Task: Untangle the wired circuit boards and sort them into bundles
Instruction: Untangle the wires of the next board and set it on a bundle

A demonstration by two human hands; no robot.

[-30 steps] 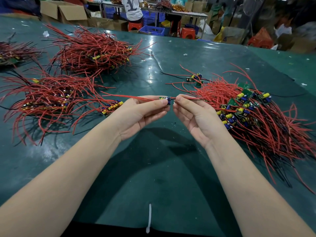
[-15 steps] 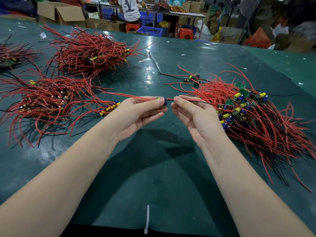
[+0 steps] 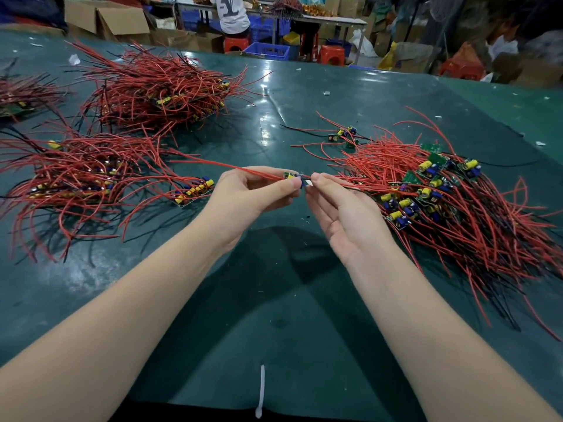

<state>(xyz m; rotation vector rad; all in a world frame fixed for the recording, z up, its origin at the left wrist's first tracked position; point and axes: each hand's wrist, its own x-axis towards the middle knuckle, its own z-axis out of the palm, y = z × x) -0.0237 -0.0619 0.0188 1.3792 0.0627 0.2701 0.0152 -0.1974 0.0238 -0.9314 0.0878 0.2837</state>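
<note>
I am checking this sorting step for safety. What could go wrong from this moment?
1. The left hand and the right hand both pinch one small circuit board; pulling apart may strain its red wires.
2. Wires running right reach the tangled pile, so they might drag other boards along.
3. The white cable tie at the table edge could fall off.
</note>
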